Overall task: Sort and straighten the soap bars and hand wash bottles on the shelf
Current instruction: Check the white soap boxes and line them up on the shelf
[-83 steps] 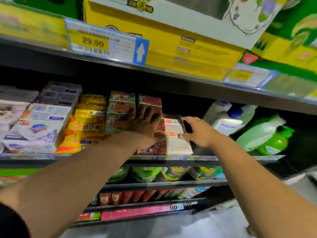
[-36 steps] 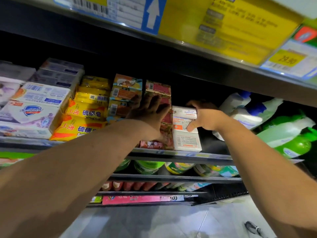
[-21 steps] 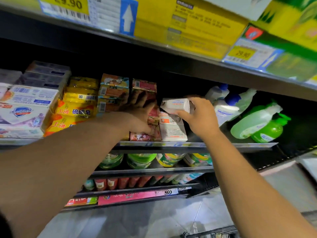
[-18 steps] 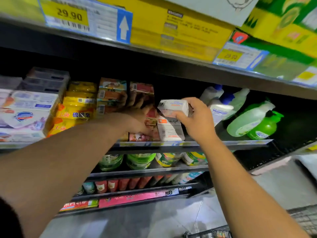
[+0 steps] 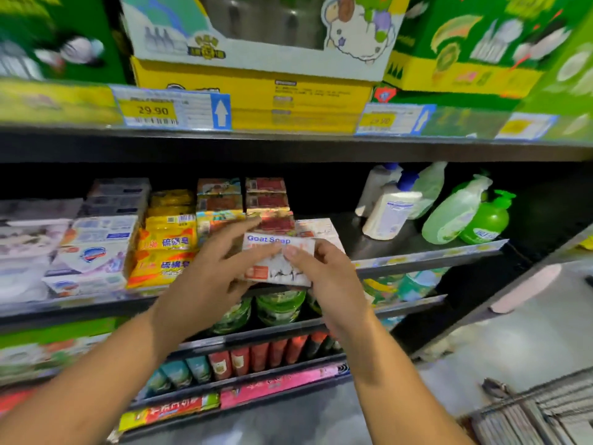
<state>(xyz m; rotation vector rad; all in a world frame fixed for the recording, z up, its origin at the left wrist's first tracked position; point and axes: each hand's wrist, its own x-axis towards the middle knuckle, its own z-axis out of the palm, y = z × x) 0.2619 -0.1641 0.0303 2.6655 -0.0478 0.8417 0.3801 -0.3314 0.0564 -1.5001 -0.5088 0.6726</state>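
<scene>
Both hands hold one white Goat Soap box near the middle of the view, in front of the shelf and off its board. The left hand grips the box's left end, thumb pressed on the printed face and index finger reaching past its top edge. The right hand pinches the right end, thumb on the same face. At 1 o'clock from the box a second white box lies on the shelf; whether the two touch is hard to tell. At 9 o'clock sit stacked yellow soap bars, and at 12 o'clock red soap boxes. At 2 o'clock a white bottle and a green bottle lean tilted.
</scene>
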